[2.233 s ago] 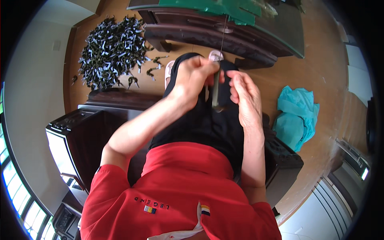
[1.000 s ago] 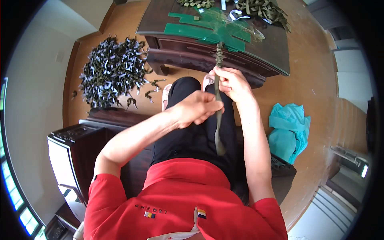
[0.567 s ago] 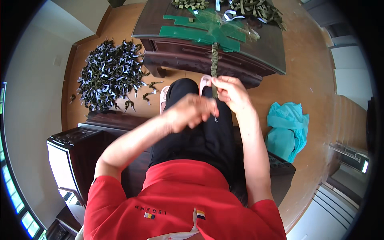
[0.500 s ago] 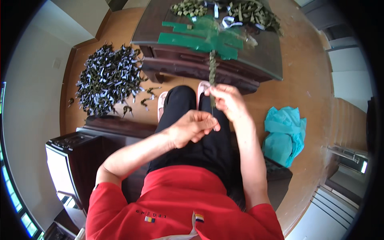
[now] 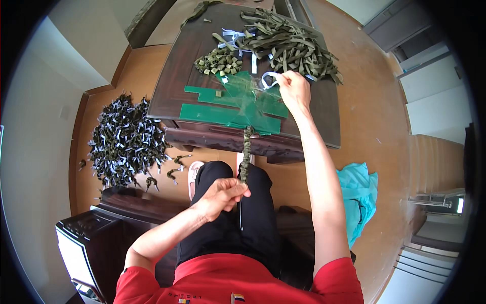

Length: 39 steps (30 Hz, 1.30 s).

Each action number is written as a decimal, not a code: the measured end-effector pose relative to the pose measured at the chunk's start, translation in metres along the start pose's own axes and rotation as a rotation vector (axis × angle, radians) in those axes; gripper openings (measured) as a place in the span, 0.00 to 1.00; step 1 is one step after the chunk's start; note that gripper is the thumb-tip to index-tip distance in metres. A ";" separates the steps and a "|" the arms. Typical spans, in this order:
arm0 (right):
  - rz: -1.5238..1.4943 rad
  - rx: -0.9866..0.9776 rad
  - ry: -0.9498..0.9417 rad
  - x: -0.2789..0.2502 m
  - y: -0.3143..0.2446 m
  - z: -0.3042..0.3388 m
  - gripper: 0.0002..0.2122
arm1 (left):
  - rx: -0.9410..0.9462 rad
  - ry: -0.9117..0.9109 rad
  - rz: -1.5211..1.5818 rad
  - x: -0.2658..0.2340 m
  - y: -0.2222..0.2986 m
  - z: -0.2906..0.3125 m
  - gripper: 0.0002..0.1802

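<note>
My left hand [image 5: 223, 196] pinches the lower end of a bunched olive-green fabric strip [image 5: 246, 157], which stretches down from the table's front edge over my lap. Below my fingers a thin metal wire [image 5: 241, 218] sticks out, seemingly hooked at its tip. Out over the tabletop, my right hand [image 5: 294, 91] has its fingertips closed on a curled white ribbon [image 5: 265, 82]. Green tape [image 5: 228, 117] covers the table's front part, with clear tape across it. The strip's upper end meets the edge beneath this tape.
On the dark wooden table [image 5: 169, 86] lie a heap of long olive straps [image 5: 293, 45], small folded olive pieces [image 5: 218, 62] and more white ribbons [image 5: 254, 63]. A large pile of bunched olive strips with white ribbons [image 5: 129, 142] covers the floor at left. A turquoise bag [image 5: 358, 197] lies at right.
My right hand has left the bunched strip, reached forward over the table and taken the white ribbon. My left hand has shifted from the wire to the strip's lower end. The view has tilted forward.
</note>
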State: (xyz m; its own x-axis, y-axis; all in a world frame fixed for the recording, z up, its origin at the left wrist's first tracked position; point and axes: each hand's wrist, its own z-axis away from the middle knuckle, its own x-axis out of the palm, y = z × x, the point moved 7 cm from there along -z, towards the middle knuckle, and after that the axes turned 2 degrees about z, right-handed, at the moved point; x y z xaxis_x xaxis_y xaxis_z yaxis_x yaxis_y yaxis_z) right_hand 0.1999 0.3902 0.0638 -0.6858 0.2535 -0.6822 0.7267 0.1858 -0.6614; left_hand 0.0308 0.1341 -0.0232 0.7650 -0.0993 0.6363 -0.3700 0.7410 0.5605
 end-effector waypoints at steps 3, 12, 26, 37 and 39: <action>0.490 0.183 -0.128 0.024 -0.011 -0.031 0.08 | -0.012 -0.004 0.001 -0.004 0.009 -0.009 0.11; -0.297 -0.179 0.071 -0.028 -0.039 0.038 0.02 | -0.042 -0.069 0.033 -0.009 0.008 0.007 0.11; -1.149 0.622 -0.372 0.001 -0.055 0.354 0.03 | -0.001 -0.138 0.044 -0.010 -0.033 0.024 0.11; -1.068 0.584 -0.692 0.002 -0.073 0.384 0.03 | 0.063 -0.132 0.025 -0.003 -0.041 0.031 0.13; -1.046 0.572 -0.711 -0.003 -0.075 0.382 0.03 | 0.043 -0.070 -0.061 -0.001 -0.041 0.036 0.14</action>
State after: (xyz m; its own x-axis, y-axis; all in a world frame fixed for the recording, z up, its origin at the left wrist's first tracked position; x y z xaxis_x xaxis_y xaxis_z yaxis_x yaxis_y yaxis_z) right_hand 0.1319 0.0129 -0.0031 -0.8942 -0.3248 0.3082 -0.1317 -0.4670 -0.8744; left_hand 0.0261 0.0800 -0.0274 0.7484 -0.1910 0.6351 -0.3474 0.7029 0.6207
